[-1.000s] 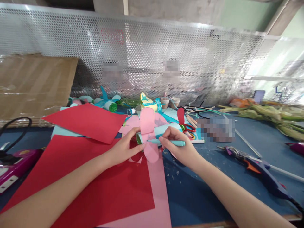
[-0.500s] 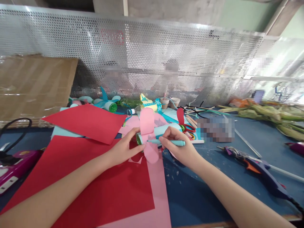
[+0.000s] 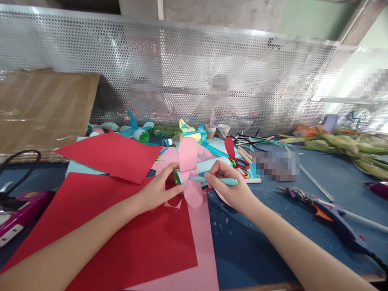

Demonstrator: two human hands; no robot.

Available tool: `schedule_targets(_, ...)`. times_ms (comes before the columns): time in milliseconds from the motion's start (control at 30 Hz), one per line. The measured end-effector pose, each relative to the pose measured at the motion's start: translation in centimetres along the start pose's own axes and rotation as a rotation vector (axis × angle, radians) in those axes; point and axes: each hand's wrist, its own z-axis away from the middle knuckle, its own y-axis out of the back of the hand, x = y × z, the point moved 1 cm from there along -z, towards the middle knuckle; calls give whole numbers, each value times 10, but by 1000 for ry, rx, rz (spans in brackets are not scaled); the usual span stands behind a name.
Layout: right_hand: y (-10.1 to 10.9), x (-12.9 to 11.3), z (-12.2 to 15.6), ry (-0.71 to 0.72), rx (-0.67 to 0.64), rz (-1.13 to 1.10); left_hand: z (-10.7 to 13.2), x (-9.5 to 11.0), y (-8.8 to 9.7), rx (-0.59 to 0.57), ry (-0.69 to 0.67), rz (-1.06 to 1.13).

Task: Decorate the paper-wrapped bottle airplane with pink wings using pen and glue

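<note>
A craft plane [image 3: 202, 166], made of a bottle wrapped in light blue paper with pink paper wings, lies on its side at the middle of the table. My left hand [image 3: 159, 189] grips its green-capped front end with closed fingers. My right hand [image 3: 232, 188] is closed around a teal marker pen [image 3: 217, 180], whose tip touches the blue body just beside the pink wing.
Large red paper sheets [image 3: 121, 226] and a pink sheet [image 3: 200, 250] cover the near left of the blue table [image 3: 273, 238]. A glue gun [image 3: 321, 214] lies to the right, a purple tool [image 3: 18, 210] to the left. Scissors [image 3: 241, 163], sticks, finished crafts and corn husks [image 3: 348, 147] lie behind.
My right hand and the pen have shifted very slightly. My left hand and the craft plane stay put.
</note>
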Motion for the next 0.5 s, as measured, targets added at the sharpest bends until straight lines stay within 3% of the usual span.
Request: schedule_targets(500, 1, -1, -1, -6, -19, -3, 0, 1, 0, -16, 5, 4)
